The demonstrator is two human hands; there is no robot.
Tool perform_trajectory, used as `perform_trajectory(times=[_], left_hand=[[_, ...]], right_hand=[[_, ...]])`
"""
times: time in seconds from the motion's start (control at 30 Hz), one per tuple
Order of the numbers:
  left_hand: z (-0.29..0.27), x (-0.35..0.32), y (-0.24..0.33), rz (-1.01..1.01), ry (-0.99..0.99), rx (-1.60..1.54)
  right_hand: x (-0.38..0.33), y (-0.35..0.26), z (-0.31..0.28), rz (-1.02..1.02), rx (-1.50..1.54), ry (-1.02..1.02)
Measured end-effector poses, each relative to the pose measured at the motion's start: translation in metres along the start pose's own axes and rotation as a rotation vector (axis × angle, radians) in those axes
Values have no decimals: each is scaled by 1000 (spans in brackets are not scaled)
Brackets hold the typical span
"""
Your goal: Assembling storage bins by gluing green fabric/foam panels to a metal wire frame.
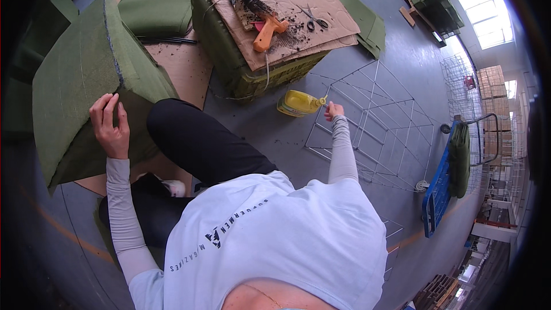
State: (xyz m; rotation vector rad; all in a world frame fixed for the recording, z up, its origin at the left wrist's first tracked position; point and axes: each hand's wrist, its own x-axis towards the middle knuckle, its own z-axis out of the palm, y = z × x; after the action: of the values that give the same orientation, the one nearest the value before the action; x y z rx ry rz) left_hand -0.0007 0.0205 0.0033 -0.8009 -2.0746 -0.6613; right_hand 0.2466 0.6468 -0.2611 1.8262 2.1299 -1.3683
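Head view: a person in a white printed shirt, long pale sleeves and black trousers sits on a grey concrete floor (270,132) in a workshop. The left hand (110,125) lies flat, fingers spread and extended, on the face of a large block covered in coarse olive-green felt (80,80); the grip is fully open, pressing the fabric rather than clasping it, at the block's lower edge where a loose flap of the same felt folds over the corner. The right hand (334,110) reaches out at arm's length, its fingers closed at the nozzle of a yellow plastic bottle (299,103) that lies on its side on the floor; whether the grip truly has the nozzle pinched cannot be told at this size. The hand also sits at the near corner of a thin white wire frame (373,120), a grid of slim rods lying on the floor.

Beyond the bottle stands a green-wrapped block (229,57) topped by a sheet of brown cardboard (298,0), its surface scorched and littered with dark crumbs. On it rest an orange glue gun (268,31) and a pair of scissors (314,20). Folded green felt pieces (367,23) lie to the right of the block. A blue cart (439,189) carrying green material stands far right.
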Motion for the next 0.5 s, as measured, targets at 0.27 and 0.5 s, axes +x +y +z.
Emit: perform_trajectory(times=[0.27, 0.5], left_hand=[[-13, 6, 8, -6, -28, 6], [-17, -4, 1, 29, -19, 10]], right_hand=[[25, -18, 13, -687, -754, -59], [38, -29, -5, -704, -837, -392]])
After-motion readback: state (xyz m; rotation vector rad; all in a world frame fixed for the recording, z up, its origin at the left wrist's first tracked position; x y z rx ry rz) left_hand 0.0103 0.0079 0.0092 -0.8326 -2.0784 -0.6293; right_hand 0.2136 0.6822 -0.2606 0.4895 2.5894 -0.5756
